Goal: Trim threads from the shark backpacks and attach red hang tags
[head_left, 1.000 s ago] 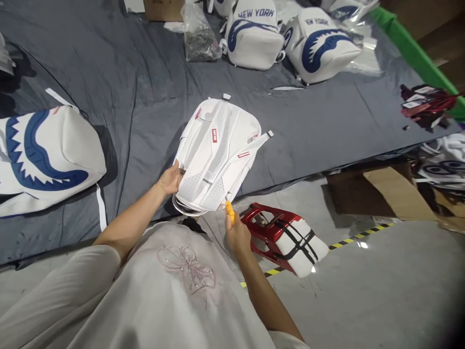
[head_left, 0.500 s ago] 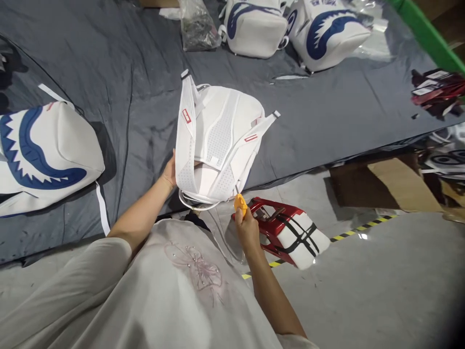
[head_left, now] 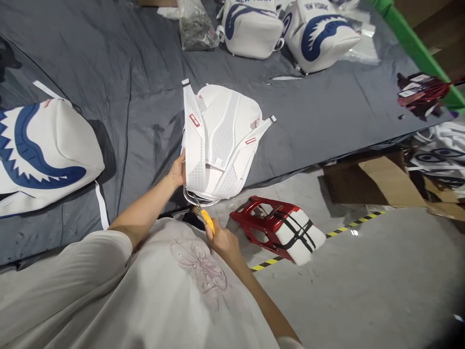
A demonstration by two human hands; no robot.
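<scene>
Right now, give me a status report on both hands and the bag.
Left hand grips white backpack at its side. Right hand holds yellow snips at bag's bottom edge. Red stool lies tipped beside.

white backpack [head_left: 218, 140] upright, yellow-handled snips [head_left: 208, 220] below

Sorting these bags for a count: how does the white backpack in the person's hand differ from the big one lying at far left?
The held backpack shows its plain white strap side with small red tags; the left backpack shows a blue shark-mouth print. The held backpack is propped up by the left hand; the left backpack lies untouched on the grey sheet. Both are white.
</scene>
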